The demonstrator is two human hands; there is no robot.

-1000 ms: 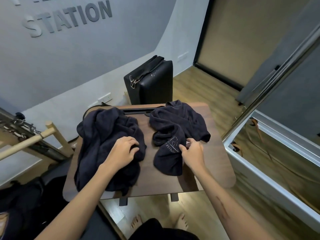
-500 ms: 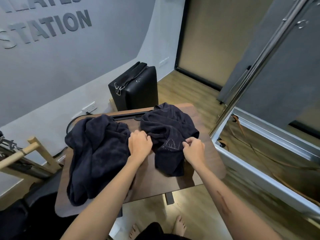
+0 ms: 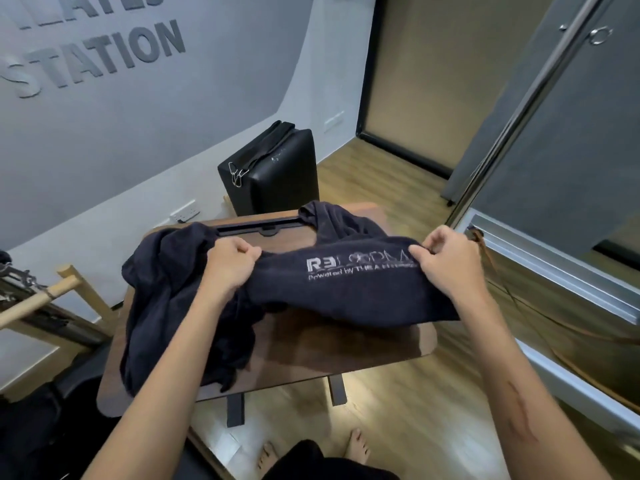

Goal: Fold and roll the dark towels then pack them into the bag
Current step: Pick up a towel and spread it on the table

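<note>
Left hand [image 3: 231, 260]: fist gripping one end of the printed towel [image 3: 349, 292].
Right hand [image 3: 446, 259]: pinching the other end.
Printed towel: stretched between hands above tabletop [image 3: 332, 351].
Second towel [image 3: 173, 299]: heaped left.

Both bare forearms reach forward from six o'clock, the left hand [image 3: 231, 259] at about ten o'clock and the right hand [image 3: 446, 259] at about two o'clock, level and well apart, each grip a curled-finger pinch with knuckles up.

"STATION" on the wall [image 3: 104, 133]; "Powered by" on the towel [image 3: 346, 292]
</note>
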